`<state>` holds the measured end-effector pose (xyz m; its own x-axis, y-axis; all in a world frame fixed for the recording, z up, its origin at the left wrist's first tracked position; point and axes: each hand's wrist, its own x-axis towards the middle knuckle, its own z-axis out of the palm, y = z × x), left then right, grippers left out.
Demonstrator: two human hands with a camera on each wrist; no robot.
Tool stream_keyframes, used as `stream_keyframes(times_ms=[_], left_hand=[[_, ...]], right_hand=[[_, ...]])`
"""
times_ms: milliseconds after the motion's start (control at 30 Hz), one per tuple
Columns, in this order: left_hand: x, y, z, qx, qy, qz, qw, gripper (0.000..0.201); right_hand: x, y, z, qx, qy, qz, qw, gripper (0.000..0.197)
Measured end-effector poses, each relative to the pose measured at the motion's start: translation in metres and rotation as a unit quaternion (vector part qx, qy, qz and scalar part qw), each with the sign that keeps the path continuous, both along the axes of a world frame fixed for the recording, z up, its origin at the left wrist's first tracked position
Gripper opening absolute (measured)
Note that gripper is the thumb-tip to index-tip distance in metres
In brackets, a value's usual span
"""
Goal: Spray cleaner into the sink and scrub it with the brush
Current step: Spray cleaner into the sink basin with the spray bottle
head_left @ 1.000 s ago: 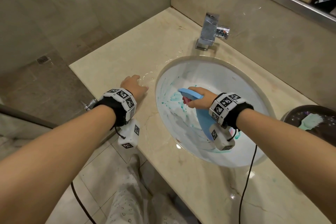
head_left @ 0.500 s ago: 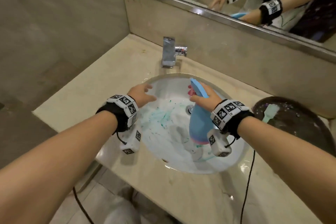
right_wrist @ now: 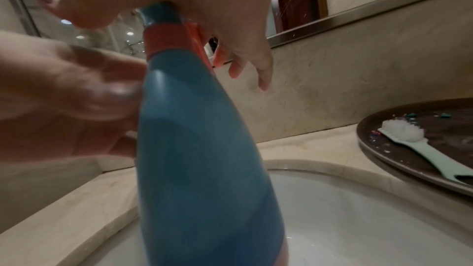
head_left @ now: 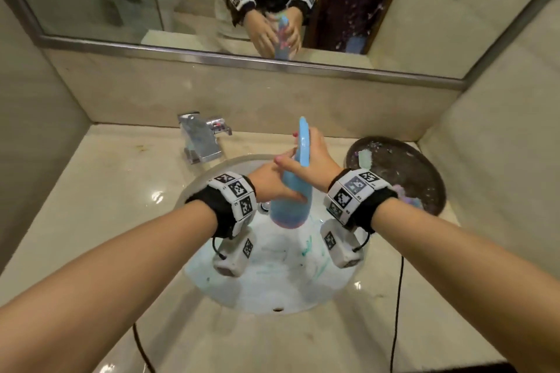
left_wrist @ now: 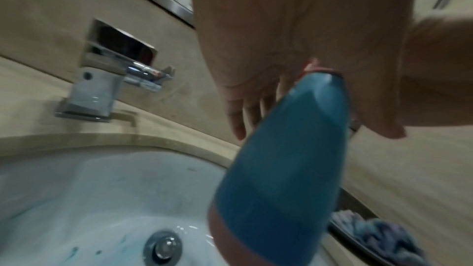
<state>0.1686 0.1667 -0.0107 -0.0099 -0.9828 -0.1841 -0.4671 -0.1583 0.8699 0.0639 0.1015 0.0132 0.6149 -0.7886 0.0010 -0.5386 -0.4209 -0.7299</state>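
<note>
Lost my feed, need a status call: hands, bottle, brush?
Right hand grips spray bottle neck over sink; left hand touching its body. Brush untouched on dark tray. Nothing in the way.

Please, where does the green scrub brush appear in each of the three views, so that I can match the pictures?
Head: scrub brush at right of middle, only its bristle end clear, lying in the dark round tray.
Left wrist: not in view; only the tray's edge with a blue cloth shows, bottom right.
Right wrist: at the right edge, bristles up, in the tray.
Shared landmark: blue spray bottle.
</note>
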Motion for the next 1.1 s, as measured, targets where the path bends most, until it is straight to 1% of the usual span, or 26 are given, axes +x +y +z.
stream_keyframes(times_ms=[33,67,100,133,200,233,267,367,400,433,533,567,633,667,733,767,833,900,1000,1033,1100], left_hand=[[-0.004,-0.004,0.004,-0.022,0.008,-0.005,1.000,0.080],[-0.006,-0.006,0.006,-0.047,0.019,-0.005,0.999,0.076],[-0.007,-0.009,0.006,-0.063,0.037,0.001,0.997,0.077],[-0.007,-0.010,0.004,-0.069,0.056,0.014,0.996,0.083],[-0.006,-0.010,0.001,-0.062,0.089,0.040,0.993,0.096],[-0.007,-0.010,0.000,-0.056,0.102,0.046,0.992,0.096],[-0.008,-0.011,-0.001,-0.054,0.110,0.053,0.991,0.090],[-0.009,-0.020,-0.008,-0.072,0.106,0.125,0.984,0.062],[-0.007,-0.020,-0.011,-0.076,0.102,0.144,0.981,0.055],[-0.007,-0.022,-0.017,-0.072,0.104,0.145,0.981,0.053],[-0.009,-0.021,-0.031,-0.043,0.084,0.114,0.989,0.056],[-0.008,-0.022,-0.035,-0.031,0.076,0.111,0.990,0.057],[-0.004,-0.025,-0.041,0.005,0.053,0.113,0.992,0.060],[-0.001,-0.026,-0.043,0.029,0.048,0.118,0.991,0.062],[0.004,-0.025,-0.050,0.069,0.066,0.128,0.987,0.066],[0.005,-0.024,-0.052,0.082,0.086,0.127,0.985,0.063],[0.004,-0.021,-0.059,0.092,0.108,0.107,0.984,0.049],[0.000,-0.017,-0.065,0.099,0.092,0.077,0.988,0.034],[-0.004,-0.012,-0.073,0.082,0.046,0.044,0.995,0.015],[-0.005,-0.011,-0.075,0.080,0.037,0.028,0.996,0.013],[-0.006,-0.010,-0.076,0.086,0.019,-0.006,0.996,0.012]], right_hand=[[0.001,0.004,0.003,-0.006,-0.006,-0.021,1.000,0.070],[0.001,0.008,0.006,-0.012,-0.013,-0.041,0.999,0.071],[0.001,0.011,0.009,-0.019,-0.016,-0.052,0.998,0.072],[-0.001,0.014,0.012,-0.026,-0.012,-0.056,0.998,0.073],[-0.006,0.017,0.015,-0.034,0.002,-0.059,0.998,0.079],[-0.010,0.018,0.017,-0.029,-0.001,-0.062,0.998,0.082],[-0.016,0.019,0.018,-0.018,-0.010,-0.066,0.998,0.086],[-0.036,0.019,0.022,0.028,-0.030,-0.068,0.997,0.092],[-0.042,0.019,0.023,0.042,-0.028,-0.068,0.996,0.090],[-0.050,0.018,0.024,0.044,-0.020,-0.084,0.995,0.084],[-0.075,0.013,0.012,0.028,0.006,-0.188,0.982,0.058],[-0.085,0.010,0.003,0.037,0.011,-0.225,0.974,0.054],[-0.104,0.007,-0.018,0.071,0.022,-0.276,0.958,0.051],[-0.114,0.007,-0.029,0.086,0.035,-0.290,0.953,0.051],[-0.131,0.012,-0.050,0.111,0.071,-0.305,0.943,0.051],[-0.138,0.016,-0.061,0.116,0.095,-0.311,0.938,0.051],[-0.149,0.021,-0.081,0.125,0.154,-0.330,0.923,0.052],[-0.157,0.024,-0.099,0.130,0.223,-0.343,0.903,0.055],[-0.164,0.029,-0.116,0.123,0.328,-0.320,0.880,0.056],[-0.165,0.032,-0.119,0.116,0.344,-0.311,0.878,0.057],[-0.168,0.037,-0.125,0.111,0.344,-0.311,0.879,0.059]])
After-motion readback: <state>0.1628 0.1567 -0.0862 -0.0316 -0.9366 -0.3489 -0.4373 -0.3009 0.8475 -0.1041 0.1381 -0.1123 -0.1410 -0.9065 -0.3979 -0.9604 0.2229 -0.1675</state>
